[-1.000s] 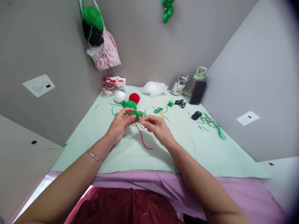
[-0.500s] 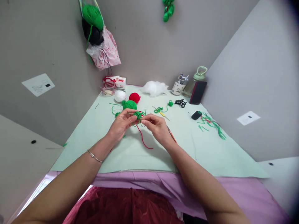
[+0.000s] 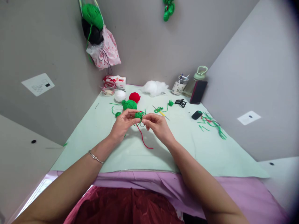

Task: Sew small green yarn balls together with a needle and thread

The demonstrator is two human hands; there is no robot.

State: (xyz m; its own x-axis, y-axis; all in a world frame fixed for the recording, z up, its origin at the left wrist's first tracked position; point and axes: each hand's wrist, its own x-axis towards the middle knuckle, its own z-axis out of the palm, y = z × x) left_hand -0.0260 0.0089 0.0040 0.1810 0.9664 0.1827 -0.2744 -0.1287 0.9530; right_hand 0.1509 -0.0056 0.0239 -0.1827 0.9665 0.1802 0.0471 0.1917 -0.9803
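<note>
My left hand (image 3: 122, 123) and my right hand (image 3: 158, 125) meet over the pale green mat (image 3: 205, 152), both pinched on a small green crochet piece (image 3: 138, 115). Fingertips of the two hands close around it from either side. A red yarn strand (image 3: 144, 140) hangs from the piece and curls on the mat. My right hand's fingers are pressed together; whether they hold a hook as well I cannot make out. A green yarn ball (image 3: 129, 104) lies just behind my left hand.
Behind are a red yarn ball (image 3: 135, 97), a white ball (image 3: 120, 95), stuffing (image 3: 154, 87), a cup of tools (image 3: 178, 87), a bottle (image 3: 195, 81), black scissors (image 3: 180, 102), a small black object (image 3: 196, 115) and green yarn scraps (image 3: 212, 125). Bags hang on the wall (image 3: 100, 43).
Both hands have drawn slightly closer together and a little farther from me, turning the green piece between the fingertips. The orange-handled tool seen under my right wrist half a second ago is hidden now.
</note>
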